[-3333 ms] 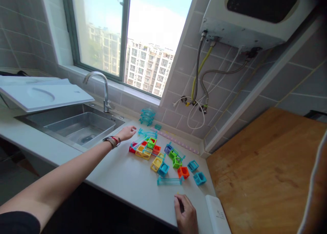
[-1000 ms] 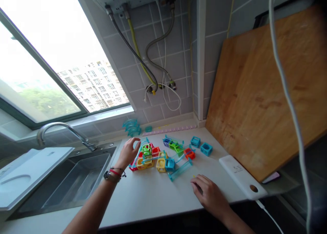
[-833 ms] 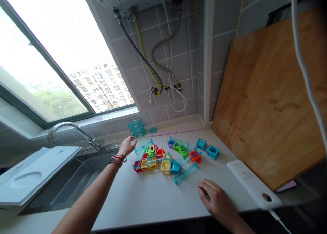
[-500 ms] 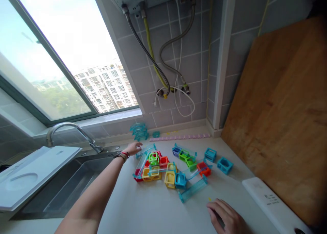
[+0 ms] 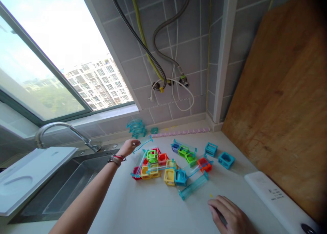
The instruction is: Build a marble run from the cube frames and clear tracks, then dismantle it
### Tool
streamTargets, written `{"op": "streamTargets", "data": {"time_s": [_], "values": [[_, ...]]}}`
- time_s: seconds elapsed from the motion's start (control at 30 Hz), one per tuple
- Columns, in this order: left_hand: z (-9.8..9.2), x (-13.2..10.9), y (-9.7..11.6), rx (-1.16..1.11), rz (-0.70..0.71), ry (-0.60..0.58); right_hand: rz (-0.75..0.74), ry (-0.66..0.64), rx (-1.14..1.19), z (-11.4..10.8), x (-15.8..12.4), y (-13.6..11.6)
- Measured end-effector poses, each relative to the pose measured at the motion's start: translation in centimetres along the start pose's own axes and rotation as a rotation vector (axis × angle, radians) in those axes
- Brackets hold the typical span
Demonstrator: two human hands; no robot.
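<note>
My left hand, wearing a watch and red bands at the wrist, reaches to the far side of the block pile. Its fingers are closed on a translucent blue track piece, which is tilted up nearly edge-on. Just right of it are red, green and yellow cube frames with clear blue tracks across them. My right hand rests on the counter at the lower right, fingers curled. Something dark shows between thumb and fingers; I cannot tell whether it is an object or shadow. A loose blue track lies near it.
Curved blue pieces stack by the wall, beside a pink strip. Two blue cubes sit at right, near a white device and a leaning wooden board. Left are the sink, faucet and a white panel.
My left hand has closed on the blue track piece and tipped it up from lying flatter. My right hand stays nearly in place. The camera view has shifted slightly.
</note>
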State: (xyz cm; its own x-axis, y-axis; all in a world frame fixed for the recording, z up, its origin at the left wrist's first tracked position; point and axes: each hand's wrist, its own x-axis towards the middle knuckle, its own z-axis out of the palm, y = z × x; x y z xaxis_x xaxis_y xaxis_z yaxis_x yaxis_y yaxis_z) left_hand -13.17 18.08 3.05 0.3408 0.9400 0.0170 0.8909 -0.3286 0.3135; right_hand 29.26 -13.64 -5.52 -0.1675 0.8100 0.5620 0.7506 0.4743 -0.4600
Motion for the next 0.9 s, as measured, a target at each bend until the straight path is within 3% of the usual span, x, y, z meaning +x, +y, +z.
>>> {"op": "streamTargets", "data": {"time_s": [0.17,0.3,0.4,0.53,0.67,0.9], "values": [[-2.4,0.3,5.7,-0.027,0.164,0.027,0.014,-0.027,0.008,0.1,-0.2,0.1],[-2.2,1.4,11.3,0.071,0.433,-0.171,0.01,-0.024,0.017,-0.1,-0.1,0.1],[-1.4,2.6,13.4,0.102,0.482,-0.277,0.005,-0.027,0.008,-0.2,-0.1,0.0],[0.0,4.0,13.4,0.103,0.47,-0.393,0.016,-0.042,-0.007,-0.1,-0.2,0.0],[1.0,4.3,12.7,0.103,0.421,-0.431,0.004,-0.031,-0.007,-0.1,-0.1,0.1],[-1.3,4.6,10.7,0.072,0.305,-0.264,0.003,0.014,0.006,-0.3,0.3,-0.2]]}}
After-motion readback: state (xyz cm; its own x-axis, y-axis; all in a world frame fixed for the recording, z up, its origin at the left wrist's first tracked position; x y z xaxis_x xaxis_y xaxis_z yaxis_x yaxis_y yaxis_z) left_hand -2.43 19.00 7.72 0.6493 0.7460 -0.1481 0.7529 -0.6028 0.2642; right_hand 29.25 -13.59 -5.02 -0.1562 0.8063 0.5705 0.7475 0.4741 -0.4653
